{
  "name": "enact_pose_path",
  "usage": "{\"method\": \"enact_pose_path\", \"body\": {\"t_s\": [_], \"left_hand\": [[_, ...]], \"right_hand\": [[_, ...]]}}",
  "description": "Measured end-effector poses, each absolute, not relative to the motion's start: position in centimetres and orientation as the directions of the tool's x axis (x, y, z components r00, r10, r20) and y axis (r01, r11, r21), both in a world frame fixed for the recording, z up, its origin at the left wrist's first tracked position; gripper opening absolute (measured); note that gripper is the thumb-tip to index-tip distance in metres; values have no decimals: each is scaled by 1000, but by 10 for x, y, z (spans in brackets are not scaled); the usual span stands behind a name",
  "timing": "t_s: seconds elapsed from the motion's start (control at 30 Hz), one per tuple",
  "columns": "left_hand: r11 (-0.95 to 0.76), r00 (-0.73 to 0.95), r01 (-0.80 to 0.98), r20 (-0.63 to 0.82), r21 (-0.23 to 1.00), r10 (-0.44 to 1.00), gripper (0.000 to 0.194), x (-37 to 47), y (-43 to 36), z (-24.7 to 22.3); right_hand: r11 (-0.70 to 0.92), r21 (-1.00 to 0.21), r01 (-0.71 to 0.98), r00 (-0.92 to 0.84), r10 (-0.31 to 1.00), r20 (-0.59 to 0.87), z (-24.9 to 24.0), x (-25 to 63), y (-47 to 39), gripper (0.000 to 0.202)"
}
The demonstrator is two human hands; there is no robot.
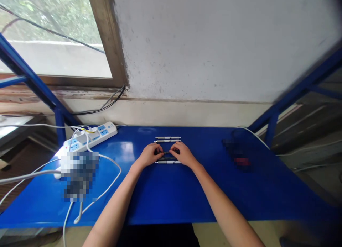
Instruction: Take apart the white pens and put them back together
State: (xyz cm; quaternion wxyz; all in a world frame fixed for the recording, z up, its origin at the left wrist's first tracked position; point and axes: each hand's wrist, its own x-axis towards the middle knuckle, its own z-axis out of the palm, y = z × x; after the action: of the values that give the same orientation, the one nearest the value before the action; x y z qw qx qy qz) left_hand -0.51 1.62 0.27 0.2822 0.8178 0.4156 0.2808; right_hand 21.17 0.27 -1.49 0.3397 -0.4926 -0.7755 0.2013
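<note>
Slim pens [167,137], wht w/ dk sections

Beneath the grip spreads a glossy blue table [171,204], with daylight [125,147] glaring on it to the left of the grip. Beyond rises a stained pale wall [203,51], and far left of the grip a brown-framed window [66,58] shows green leaves [58,12]. Blue posts [60,125] stand well out on either side, and beige floor [207,235] shows on its near side.
</note>
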Motion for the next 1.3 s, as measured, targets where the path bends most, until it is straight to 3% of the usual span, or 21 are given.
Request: {"method": "enact_pose_path", "body": {"t_s": [0.17, 0.3, 0.5, 0.73, 0.97, 1.1, 1.3], "left_hand": [[-455, 427, 508, 245, 731, 870, 17, -3, 15, -3], [-430, 353, 473, 282, 769, 892, 27, -1, 13, -5], [-313, 242, 371, 235, 874, 941, 29, -4, 12, -8], [-256, 226, 275, 197, 927, 954, 27, -9, 16, -7], [-219, 217, 317, 154, 923, 964, 43, -6, 17, 1], [-239, 239, 223, 185, 945, 953, 32, -7, 19, 1], [-176, 267, 240, 110, 955, 958, 38, -11, 18, 5]], "right_hand": [[423, -702, 573, -235, 905, 354, -15, 217, -3, 6], [402, -744, 534, -184, 914, 361, -14, 220, -6, 16], [253, -840, 480, -94, 967, 237, -9, 222, -5, 18], [141, -978, 152, -52, 990, 135, -13, 220, 2, 25], [69, -997, -21, -41, 997, 69, -9, 220, 3, 25], [36, -998, -51, -14, 999, 36, -9, 221, 2, 28], [-14, -994, -112, -21, 1000, -11, -9, 221, -1, 28]]}}
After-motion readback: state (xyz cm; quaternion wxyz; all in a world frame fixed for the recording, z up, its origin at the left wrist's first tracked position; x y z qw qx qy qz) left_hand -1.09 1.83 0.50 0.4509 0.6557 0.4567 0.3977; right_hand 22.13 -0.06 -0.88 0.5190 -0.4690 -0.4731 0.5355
